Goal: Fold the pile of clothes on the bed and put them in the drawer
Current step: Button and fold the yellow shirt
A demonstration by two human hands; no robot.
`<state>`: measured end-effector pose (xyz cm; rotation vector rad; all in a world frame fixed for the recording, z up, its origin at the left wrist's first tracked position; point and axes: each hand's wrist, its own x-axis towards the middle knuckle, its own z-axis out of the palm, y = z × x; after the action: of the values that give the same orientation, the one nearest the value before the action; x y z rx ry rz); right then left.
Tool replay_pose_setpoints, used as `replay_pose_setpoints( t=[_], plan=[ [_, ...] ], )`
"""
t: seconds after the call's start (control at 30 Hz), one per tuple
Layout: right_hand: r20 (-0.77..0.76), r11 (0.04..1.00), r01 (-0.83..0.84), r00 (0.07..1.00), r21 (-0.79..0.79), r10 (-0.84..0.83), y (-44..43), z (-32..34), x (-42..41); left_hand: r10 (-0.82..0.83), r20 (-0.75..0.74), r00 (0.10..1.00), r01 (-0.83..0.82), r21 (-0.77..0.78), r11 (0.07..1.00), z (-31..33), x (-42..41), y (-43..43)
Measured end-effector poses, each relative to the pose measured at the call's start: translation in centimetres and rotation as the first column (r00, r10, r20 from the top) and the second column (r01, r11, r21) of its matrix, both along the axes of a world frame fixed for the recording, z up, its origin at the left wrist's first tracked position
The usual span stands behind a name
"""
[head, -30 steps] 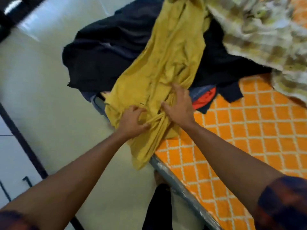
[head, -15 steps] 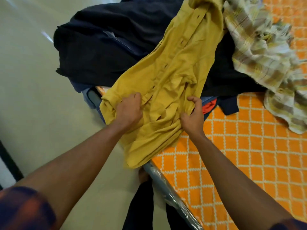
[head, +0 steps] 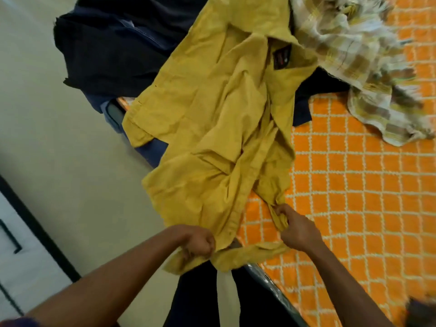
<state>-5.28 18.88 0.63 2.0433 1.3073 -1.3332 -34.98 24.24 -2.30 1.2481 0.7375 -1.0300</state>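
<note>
Mustard cloth fills the head view: the yellow shirt (head: 212, 128) lies stretched over the near edge of the bed (head: 354, 185), collar end up on the pile, hem toward the person. The left hand (head: 200, 244) is fisted around the hem where it hangs off the bed's edge. The right hand (head: 297, 232) pinches a bunched fold of the shirt over the bed. Dark clothes (head: 113, 50) lie heaped at the bed's far corner, with a checked garment (head: 354, 55) further onto the bed.
</note>
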Motion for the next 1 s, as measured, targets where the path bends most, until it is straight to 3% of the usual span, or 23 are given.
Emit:
replay_pose_setpoints(
  t=[0.07, 0.13, 0.2, 0.23, 0.3, 0.37, 0.43, 0.5, 0.53, 0.57, 0.6, 0.63, 0.67, 0.7, 0.73, 0.77, 0.83, 0.87, 0.9, 0.93, 0.97, 1.0],
  plan=[
    [0.037, 0.998, -0.007, 0.999, -0.064, 0.009, -0.2, 1.1, 2.2, 0.122, 0.068, 0.990, -0.124, 0.016, 0.992, 0.8, 1.0, 0.1],
    [0.046, 0.978, 0.145, 0.987, 0.147, -0.153, 0.9, 1.6, 3.1, 0.227, 0.201, 0.953, -0.276, 0.271, 0.922, 1.6, 1.7, 2.5],
    [0.026, 0.859, 0.250, 0.956, 0.447, -0.291, 3.6, 1.8, 2.3, 0.400, 0.319, 0.859, -0.510, 0.481, 0.713, 2.5, 2.4, 5.9],
    [-0.023, 0.801, 0.306, 0.939, 0.515, -0.343, 5.5, 2.0, 1.5, 0.477, 0.376, 0.795, -0.605, 0.553, 0.573, 2.9, 3.0, 7.7],
    [-0.182, 0.720, 0.468, 0.878, 0.513, -0.442, 10.0, 2.2, -0.7, 0.559, 0.456, 0.692, -0.698, 0.621, 0.357, 3.8, 4.3, 11.5],
    [-0.326, 0.591, 0.656, 0.751, 0.470, -0.575, 14.2, 1.5, -2.6, 0.551, 0.506, 0.663, -0.712, 0.655, 0.255, 4.1, 5.3, 15.5],
    [-0.454, 0.347, 0.841, 0.522, 0.416, -0.722, 17.5, 0.5, -3.9, 0.508, 0.524, 0.684, -0.683, 0.705, 0.193, 4.1, 6.0, 19.0],
    [-0.604, -0.053, 0.975, 0.092, 0.218, -0.791, 20.4, 0.1, -3.6, 0.455, 0.537, 0.711, -0.651, 0.747, 0.135, 4.1, 6.6, 22.0],
    [-0.673, -0.211, 0.975, -0.109, 0.072, -0.732, 21.6, -0.3, -3.0, 0.418, 0.542, 0.729, -0.631, 0.768, 0.107, 4.1, 6.9, 23.3],
    [-0.723, -0.276, 0.958, -0.247, -0.081, -0.645, 22.5, -0.6, -2.4, 0.376, 0.546, 0.748, -0.613, 0.786, 0.079, 4.2, 7.3, 24.7],
    [-0.763, -0.257, 0.952, -0.287, -0.164, -0.579, 22.9, -0.8, -1.8, 0.339, 0.555, 0.760, -0.602, 0.797, 0.045, 4.5, 7.7, 25.7],
    [-0.799, -0.226, 0.965, -0.237, -0.130, -0.553, 23.2, -0.5, -1.0, 0.291, 0.568, 0.770, -0.597, 0.802, 0.015, 4.7, 8.5, 27.4],
    [-0.818, -0.190, 0.981, -0.129, -0.025, -0.561, 23.2, -0.5, -0.3, 0.256, 0.572, 0.780, -0.588, 0.809, -0.014, 5.0, 9.0, 28.5],
    [-0.814, -0.188, 0.979, -0.041, 0.084, -0.579, 22.9, -0.1, 0.5, 0.228, 0.572, 0.788, -0.580, 0.814, -0.036, 5.3, 9.5, 29.5],
    [-0.818, -0.229, 0.964, -0.019, 0.139, -0.575, 22.8, 0.2, 1.7, 0.187, 0.575, 0.796, -0.577, 0.815, -0.048, 5.6, 10.4, 30.8],
    [-0.828, -0.327, 0.937, -0.082, 0.126, -0.555, 22.5, 0.4, 3.3, 0.142, 0.568, 0.811, -0.568, 0.822, -0.042, 6.0, 11.3, 32.0],
    [-0.845, -0.564, 0.826, -0.299, 0.004, -0.443, 21.1, -0.4, 6.8, 0.049, 0.544, 0.838, -0.544, 0.839, -0.013, 6.7, 12.9, 33.8],
    [-0.840, -0.606, 0.792, -0.374, -0.069, -0.393, 20.3, -1.0, 8.3, -0.011, 0.521, 0.854, -0.521, 0.854, 0.003, 6.9, 13.9, 34.8],
    [-0.826, -0.567, 0.816, -0.391, -0.109, -0.405, 19.3, -1.5, 9.0, -0.075, 0.474, 0.877, -0.475, 0.880, 0.005, 7.1, 14.6, 35.5],
    [-0.819, -0.459, 0.886, -0.314, -0.072, -0.479, 18.4, -2.0, 9.1, -0.141, 0.418, 0.898, -0.423, 0.906, -0.008, 7.1, 15.3, 36.2],
    [-0.788, -0.290, 0.951, -0.100, 0.104, -0.608, 17.8, -1.5, 8.5, -0.190, 0.364, 0.912, -0.377, 0.926, -0.033, 7.1, 16.0, 37.0],
    [-0.687, -0.027, 0.951, 0.201, 0.307, -0.699, 17.5, -1.2, 7.4, -0.211, 0.338, 0.917, -0.357, 0.932, -0.062, 7.2, 16.6, 37.8]
  ],
)
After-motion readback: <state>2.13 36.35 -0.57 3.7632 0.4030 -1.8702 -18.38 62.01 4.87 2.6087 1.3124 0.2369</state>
